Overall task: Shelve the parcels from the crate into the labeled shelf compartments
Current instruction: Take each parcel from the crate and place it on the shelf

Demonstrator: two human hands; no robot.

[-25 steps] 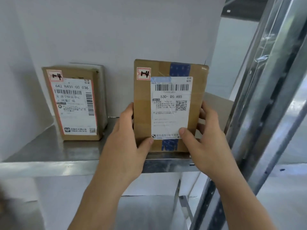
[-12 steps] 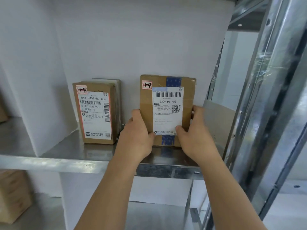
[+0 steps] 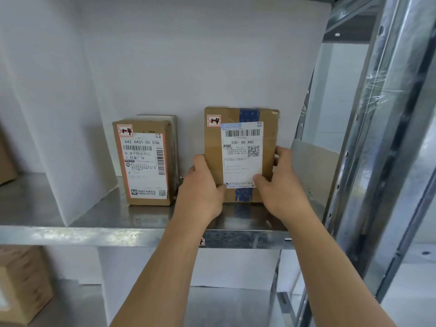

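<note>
A flat brown parcel (image 3: 240, 128) with a white shipping label, blue tape and a red-edged "1-4" tag stands upright on the metal shelf (image 3: 118, 234), near the white back wall. My left hand (image 3: 200, 192) grips its lower left edge, thumb on the front. My right hand (image 3: 280, 185) grips its lower right edge, thumb on the label. A second brown parcel (image 3: 146, 161), also tagged "1-4", stands upright to the left in the same compartment, a gap apart.
A white divider panel (image 3: 59, 138) bounds the compartment on the left. A steel upright (image 3: 387, 138) rises at the right. Another box (image 3: 21, 282) sits on the lower shelf at far left, and a box edge (image 3: 6, 161) shows beyond the divider.
Both hands have carried the parcel deeper into the compartment, and it now stands near the back wall. The view has pulled back and shifted left, showing more of the shelf.
</note>
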